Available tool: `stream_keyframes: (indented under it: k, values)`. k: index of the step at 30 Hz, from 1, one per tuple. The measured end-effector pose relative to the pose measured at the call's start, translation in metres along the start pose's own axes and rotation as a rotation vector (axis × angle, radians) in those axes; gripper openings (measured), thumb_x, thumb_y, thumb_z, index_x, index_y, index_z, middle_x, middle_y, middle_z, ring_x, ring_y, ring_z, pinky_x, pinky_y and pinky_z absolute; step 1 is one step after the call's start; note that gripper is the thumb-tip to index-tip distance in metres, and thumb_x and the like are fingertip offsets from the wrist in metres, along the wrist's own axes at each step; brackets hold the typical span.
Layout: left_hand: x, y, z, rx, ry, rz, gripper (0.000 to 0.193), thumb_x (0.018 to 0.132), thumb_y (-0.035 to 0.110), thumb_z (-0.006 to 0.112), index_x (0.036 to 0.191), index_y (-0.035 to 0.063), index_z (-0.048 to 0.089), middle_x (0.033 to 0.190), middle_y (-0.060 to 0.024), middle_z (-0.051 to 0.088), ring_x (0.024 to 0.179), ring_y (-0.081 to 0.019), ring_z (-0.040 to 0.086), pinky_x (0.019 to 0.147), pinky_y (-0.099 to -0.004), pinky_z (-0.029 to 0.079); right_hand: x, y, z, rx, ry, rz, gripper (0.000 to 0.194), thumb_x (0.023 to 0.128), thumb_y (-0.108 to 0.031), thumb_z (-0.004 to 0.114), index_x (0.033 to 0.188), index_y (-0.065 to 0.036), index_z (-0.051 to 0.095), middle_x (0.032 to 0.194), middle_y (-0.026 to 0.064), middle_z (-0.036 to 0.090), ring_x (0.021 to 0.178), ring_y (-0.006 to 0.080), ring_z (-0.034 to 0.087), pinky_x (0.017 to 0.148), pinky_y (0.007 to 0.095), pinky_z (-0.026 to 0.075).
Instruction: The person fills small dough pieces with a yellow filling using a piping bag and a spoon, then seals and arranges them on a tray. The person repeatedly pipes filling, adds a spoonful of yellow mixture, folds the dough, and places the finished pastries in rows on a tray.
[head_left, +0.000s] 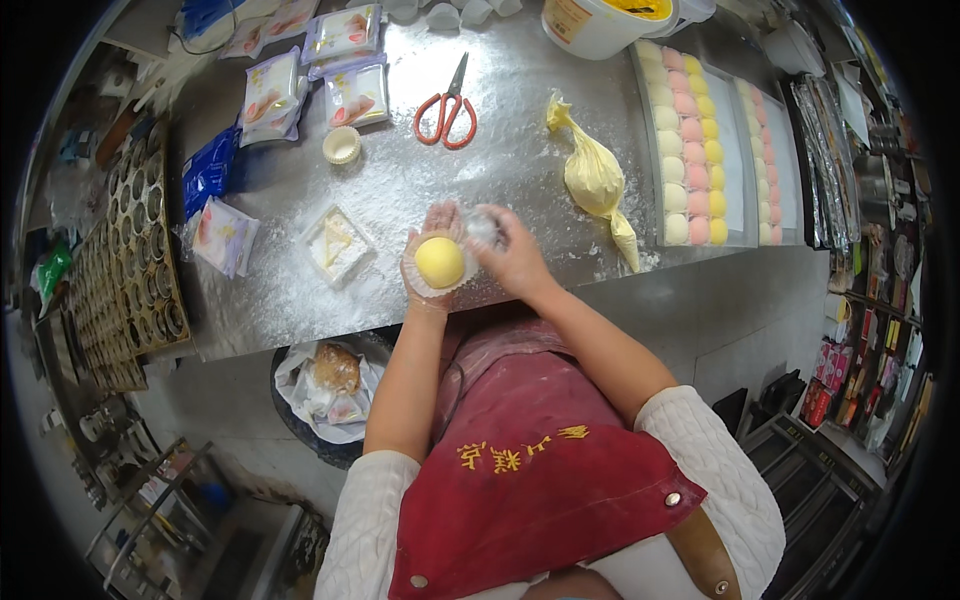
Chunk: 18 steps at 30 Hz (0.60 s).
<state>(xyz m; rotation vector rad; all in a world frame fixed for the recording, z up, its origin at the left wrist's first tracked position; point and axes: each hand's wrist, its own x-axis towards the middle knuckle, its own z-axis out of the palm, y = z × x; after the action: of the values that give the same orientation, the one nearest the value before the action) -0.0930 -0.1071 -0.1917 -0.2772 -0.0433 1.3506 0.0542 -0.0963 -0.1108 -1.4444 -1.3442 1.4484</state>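
Note:
On the palm of my left hand (420, 289) rests a round yellow dough ball (439, 262), sitting in a white pleated paper cup (469, 274). Beside it my right hand (517, 255) has its fingers on a translucent plastic cup (482, 227), blurred, close to the paper cup's rim. Both hands are over the front edge of a metal worktable (502, 176) dusted with white powder. To the left lies a small square tray (337, 247) with white powder and a pale scraper-like piece in it. A stack of paper cups (342, 145) stands farther back.
Red-handled scissors (445, 124) lie beyond my hands. A filled piping bag (595, 176) is to the right, before trays of white, pink and yellow balls (696, 154). Packets (271, 94) lie at left, near a mould tray (146, 240). A lined bin (289, 420) stands below the edge.

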Motion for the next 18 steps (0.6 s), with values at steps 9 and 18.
stream_keyframes:
  k: [9,18]
  values:
    - [0.014,-0.010,0.051,0.236,-0.091,0.013,0.054,0.095,0.033,0.033,0.141,0.0050,0.027,0.147,-0.0145,0.028,0.138,-0.0269,0.021,0.110,-0.0431,0.018,0.009,0.009,-0.034,-0.172,0.211,-0.226,0.040,0.088,-0.019,0.060,0.123,-0.003,0.051,0.116,0.0127,0.054,0.105,0.0196,0.053,0.093,0.0321,0.041]
    - [0.087,-0.158,0.066,0.254,0.007,-0.433,0.057,0.093,0.032,0.038,0.142,0.0072,0.023,0.147,-0.0157,0.024,0.134,-0.0288,0.026,0.109,-0.0451,0.023,-0.016,0.009,-0.139,0.276,0.303,-0.006,0.020,0.086,-0.016,0.062,0.096,0.002,0.064,0.073,0.0037,0.061,0.068,0.0086,0.054,0.065,0.0243,0.046]
